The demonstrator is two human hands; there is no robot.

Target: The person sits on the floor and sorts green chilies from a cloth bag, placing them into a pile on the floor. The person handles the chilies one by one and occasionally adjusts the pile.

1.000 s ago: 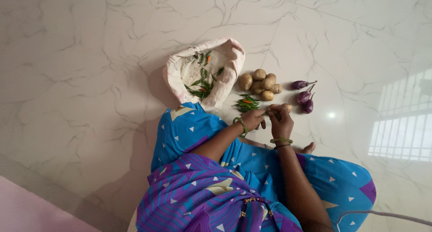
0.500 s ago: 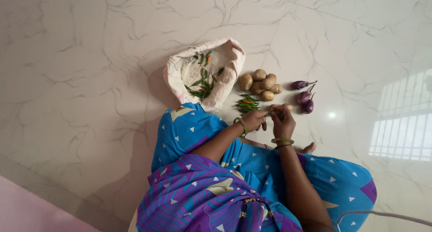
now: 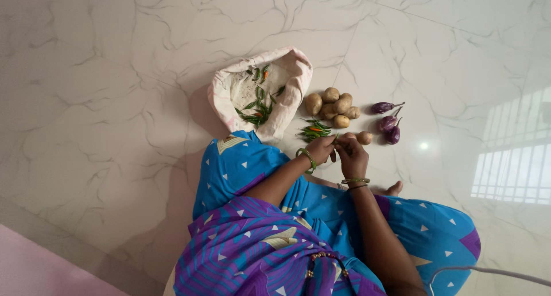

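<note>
My left hand (image 3: 321,149) and my right hand (image 3: 351,156) meet over the white marble floor (image 3: 115,101), their fingers pinched together on a thin green chilli (image 3: 336,137) of which only a tip shows. Just beyond the fingers lies a small heap of green chillies (image 3: 313,131) with one orange one. A single potato (image 3: 364,137) rests right beside my right hand. Both wrists wear green bangles.
A white cloth bag (image 3: 259,95) lies open with several green chillies inside. A pile of potatoes (image 3: 333,108) sits behind the heap, and three small purple brinjals (image 3: 388,121) lie to the right. My blue and purple sari (image 3: 275,227) covers my lap.
My right hand has shifted left toward my left hand, uncovering the single potato. Both hands now close together on the chilli.
</note>
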